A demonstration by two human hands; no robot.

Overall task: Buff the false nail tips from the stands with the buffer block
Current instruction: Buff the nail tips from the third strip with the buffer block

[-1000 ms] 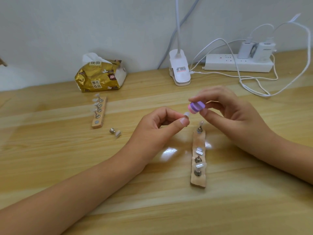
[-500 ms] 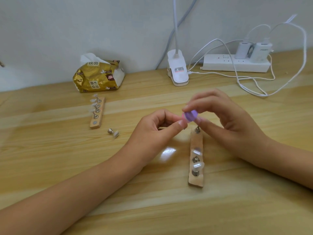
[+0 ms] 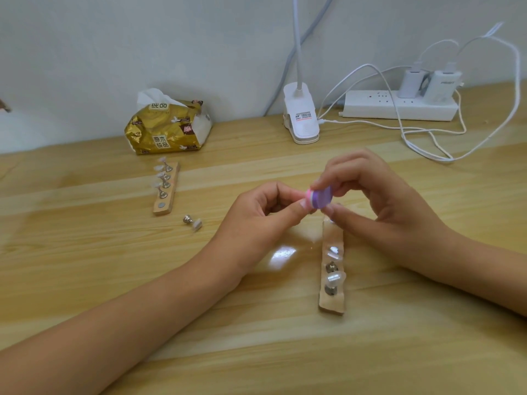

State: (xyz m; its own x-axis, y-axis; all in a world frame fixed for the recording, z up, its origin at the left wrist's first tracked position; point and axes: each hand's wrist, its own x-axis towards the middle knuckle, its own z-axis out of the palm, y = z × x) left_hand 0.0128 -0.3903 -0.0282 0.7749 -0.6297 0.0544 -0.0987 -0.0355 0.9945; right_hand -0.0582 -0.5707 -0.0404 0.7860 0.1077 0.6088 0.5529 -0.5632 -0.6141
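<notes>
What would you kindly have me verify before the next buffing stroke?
1. Buffer block pinched in right hand: ok.
2. Nail tip square in left hand's pinch: cannot tell, hidden by thumb and block.
3. Block touching the left hand's pinch: ok.
4. Near stand flat on table below the hands: ok.
5. Loose holder back on far stand: not ok, lying on its side.

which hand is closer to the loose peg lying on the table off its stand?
Left. The left hand sits just right of the loose peg, not touching it; the right hand is farther right, past the left hand, pinching the buffer block.
</notes>
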